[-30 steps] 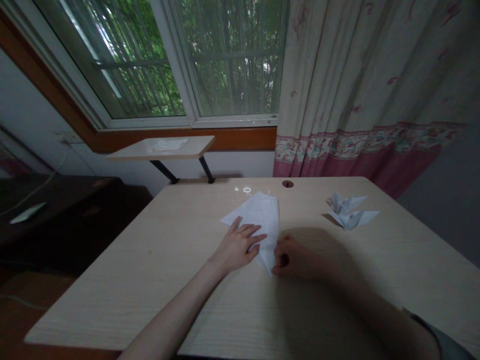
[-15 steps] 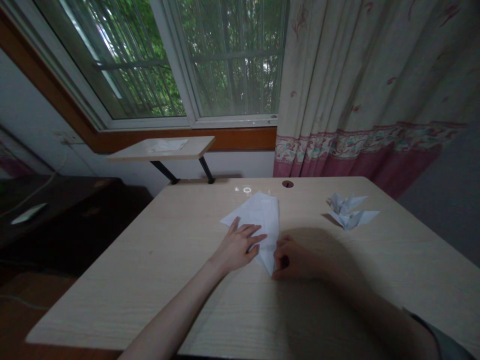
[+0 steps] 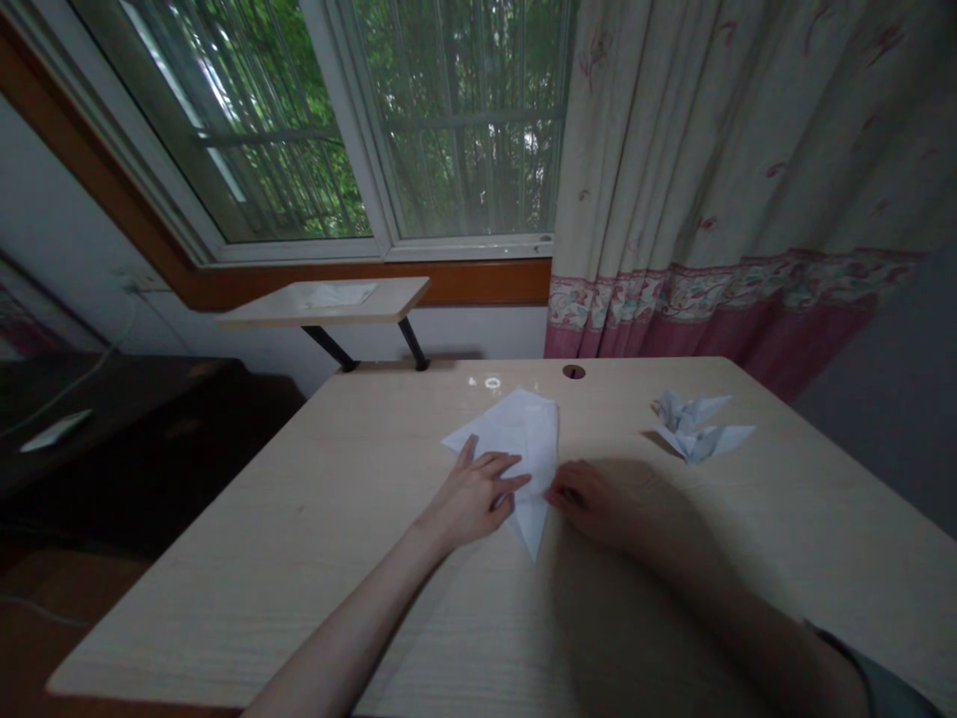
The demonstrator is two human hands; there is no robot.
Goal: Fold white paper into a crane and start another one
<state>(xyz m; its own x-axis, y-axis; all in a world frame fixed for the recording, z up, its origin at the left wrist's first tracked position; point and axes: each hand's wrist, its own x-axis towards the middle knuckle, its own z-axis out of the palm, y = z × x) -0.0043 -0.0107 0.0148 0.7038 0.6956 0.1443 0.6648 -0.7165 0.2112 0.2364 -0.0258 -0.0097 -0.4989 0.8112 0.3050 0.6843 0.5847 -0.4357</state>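
Note:
A folded white sheet of paper lies on the pale wooden table, its narrow point toward me. Flat on its left part rests my left hand, fingers spread. My right hand is at the paper's lower right edge, its fingers curled and pressed together; whether they pinch the edge is too small to tell. To the right lie two folded paper figures with pointed wings, one in front of the other.
A small raised shelf on black legs stands at the table's back left, with white paper on it. A round cable hole is near the back edge. Behind are a window and curtain; a dark surface is at left.
My right hand has moved slightly up along the paper's right edge, away from the lower tip, which now shows fully. My left hand stays in place on the sheet.

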